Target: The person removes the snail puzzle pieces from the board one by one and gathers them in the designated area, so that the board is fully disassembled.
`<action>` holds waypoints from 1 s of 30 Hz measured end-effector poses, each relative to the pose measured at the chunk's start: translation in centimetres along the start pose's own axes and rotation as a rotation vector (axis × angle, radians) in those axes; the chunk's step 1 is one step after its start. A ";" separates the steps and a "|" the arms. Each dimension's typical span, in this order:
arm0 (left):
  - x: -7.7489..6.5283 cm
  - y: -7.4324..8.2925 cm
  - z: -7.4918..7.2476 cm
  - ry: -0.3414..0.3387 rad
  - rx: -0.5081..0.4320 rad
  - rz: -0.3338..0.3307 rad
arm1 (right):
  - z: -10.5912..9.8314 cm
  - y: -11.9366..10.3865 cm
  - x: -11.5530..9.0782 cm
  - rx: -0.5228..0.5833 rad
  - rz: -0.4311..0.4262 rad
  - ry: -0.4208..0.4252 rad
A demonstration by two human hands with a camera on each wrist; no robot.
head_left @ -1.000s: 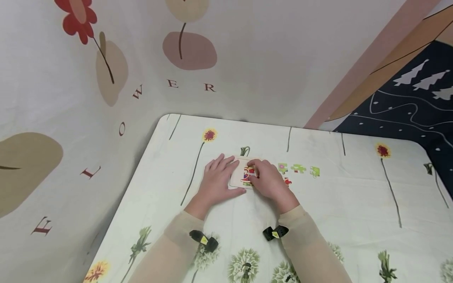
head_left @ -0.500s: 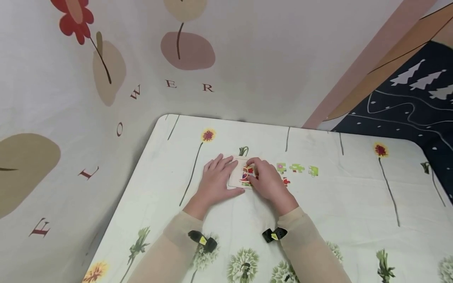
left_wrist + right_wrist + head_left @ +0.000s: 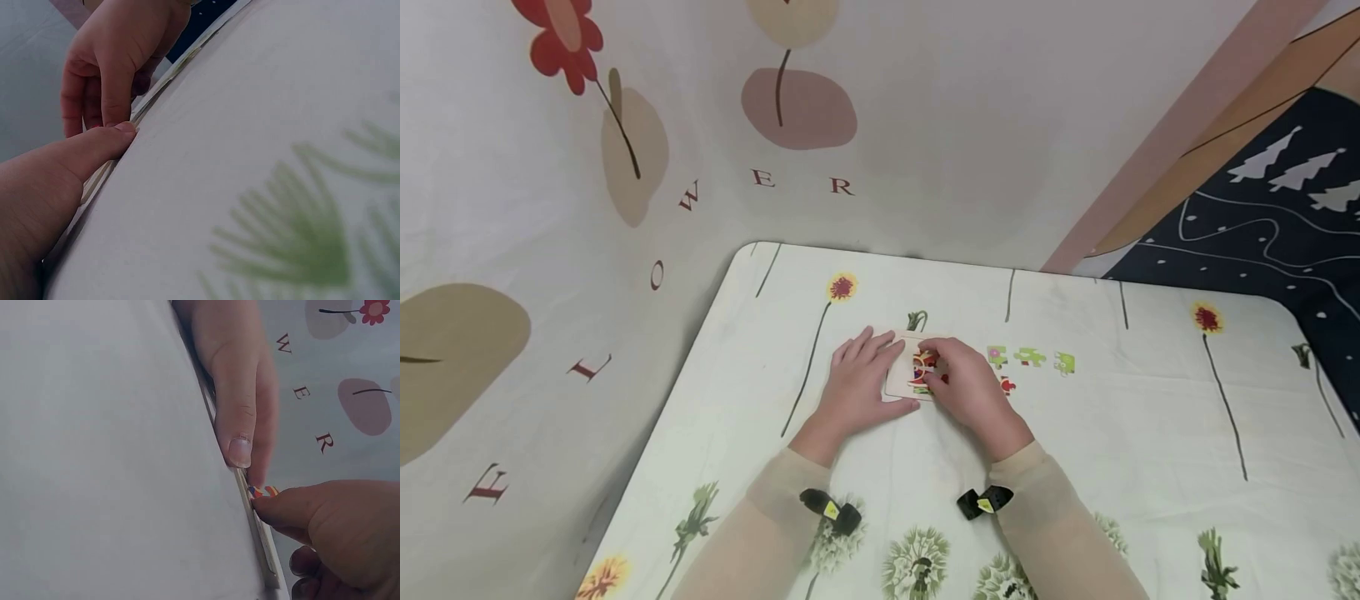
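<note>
A small pale wooden puzzle board lies on the table, with a red, blue and yellow picture part on it. My left hand rests with fingers spread over the board's left side, its thumb along the near edge. From the right, my right hand reaches over the board, thumb and fingertips pinching a colourful puzzle piece just above its surface. That hand covers the board's right part. In the left wrist view, the left thumb presses on the board's rim.
Right of the board lie loose green puzzle pieces in a row. A red puzzle piece sits partly behind the right hand. A flower-print cloth covers the table, and printed fabric walls stand at its left and back.
My right fingers have shifted slightly left over the board, still at the piece. The left hand and the loose pieces have stayed in place.
</note>
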State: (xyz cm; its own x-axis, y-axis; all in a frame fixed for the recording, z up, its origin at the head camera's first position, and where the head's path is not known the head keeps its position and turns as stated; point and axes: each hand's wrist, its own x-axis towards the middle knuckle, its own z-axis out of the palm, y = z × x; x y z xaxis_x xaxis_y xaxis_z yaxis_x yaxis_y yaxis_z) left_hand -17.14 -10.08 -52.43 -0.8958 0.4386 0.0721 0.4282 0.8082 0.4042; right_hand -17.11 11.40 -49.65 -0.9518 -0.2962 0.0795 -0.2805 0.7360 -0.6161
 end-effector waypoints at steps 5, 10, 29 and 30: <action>0.0 0.0 -0.1 0.009 -0.001 0.008 | 0.1 0.5 0.0 0.052 -0.012 0.032; 0.0 0.0 0.0 0.005 0.004 0.003 | 0.2 0.8 0.0 0.116 0.000 0.047; 0.1 0.3 -0.1 -0.020 0.011 -0.025 | -1.6 4.1 -3.2 0.156 -0.183 0.336; 0.0 0.3 -0.1 -0.021 0.010 -0.025 | -1.7 4.4 -3.4 0.156 -0.202 0.351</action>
State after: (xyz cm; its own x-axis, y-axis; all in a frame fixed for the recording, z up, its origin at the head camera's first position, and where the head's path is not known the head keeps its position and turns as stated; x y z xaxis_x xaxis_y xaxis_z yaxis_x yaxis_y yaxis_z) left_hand -17.08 -9.88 -52.24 -0.9037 0.4261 0.0425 0.4068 0.8231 0.3964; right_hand -15.33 16.64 -51.28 -0.8718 -0.1795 0.4558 -0.4687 0.5762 -0.6696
